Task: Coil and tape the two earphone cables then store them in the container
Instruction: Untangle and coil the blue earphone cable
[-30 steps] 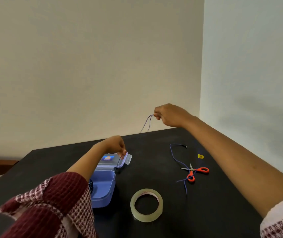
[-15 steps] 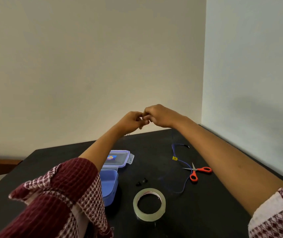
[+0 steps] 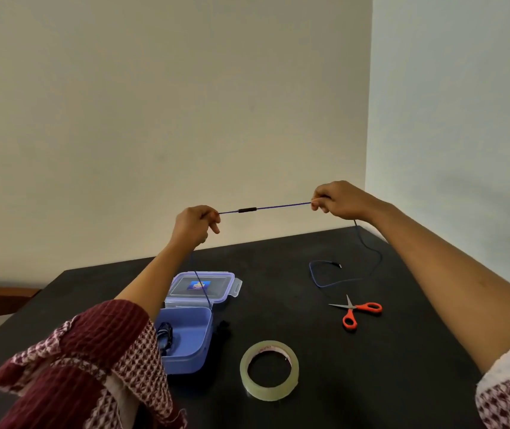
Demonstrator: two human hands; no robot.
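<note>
Above the tabletop's far edge, left hand (image 3: pixel 196 224) and right hand (image 3: pixel 339 201) each pinch the earphone cable (image 3: pixel 281 207) taut between them, its tails trailing down. Pulling harder could strain the thin wire or drag a tail across the open container (image 3: pixel 185 363).

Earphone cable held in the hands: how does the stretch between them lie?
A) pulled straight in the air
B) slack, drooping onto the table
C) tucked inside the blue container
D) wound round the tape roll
A: the left hand and the right hand each pinch the earphone cable, and it runs straight between them above the table.
</note>
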